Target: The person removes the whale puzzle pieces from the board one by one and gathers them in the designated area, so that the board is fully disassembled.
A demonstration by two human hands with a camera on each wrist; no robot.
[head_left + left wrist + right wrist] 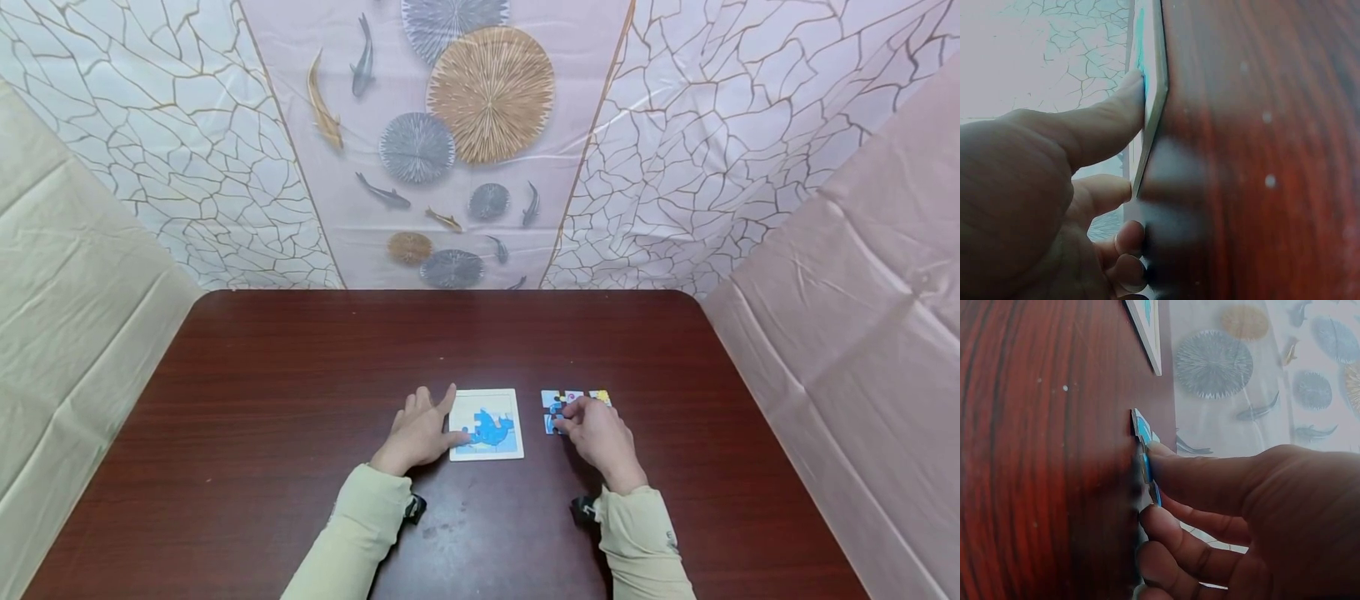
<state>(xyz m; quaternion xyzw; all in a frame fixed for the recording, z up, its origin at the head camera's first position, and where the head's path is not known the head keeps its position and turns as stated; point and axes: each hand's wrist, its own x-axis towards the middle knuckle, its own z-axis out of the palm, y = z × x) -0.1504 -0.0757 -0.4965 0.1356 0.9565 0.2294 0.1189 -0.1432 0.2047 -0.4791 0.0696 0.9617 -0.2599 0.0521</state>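
Observation:
A square puzzle board (486,398) with a white frame and a blue figure lies flat on the table. My left hand (417,432) rests at its left side, the thumb laid on its face and the index finger along the edge. In the left wrist view the thumb (1113,119) presses on the board (1155,94). To the right lies a group of jigsaw pieces (550,398), partly covered by my right hand (600,437). That hand pinches a blue jigsaw piece (1146,467) between thumb and fingers, low over the table.
The dark red wooden table (315,358) extends around the board and pieces. Patterned cloth (480,208) hangs behind its far edge, and pale padded cloth walls (82,292) stand on both sides. Dark wrist devices (583,510) sit below both hands.

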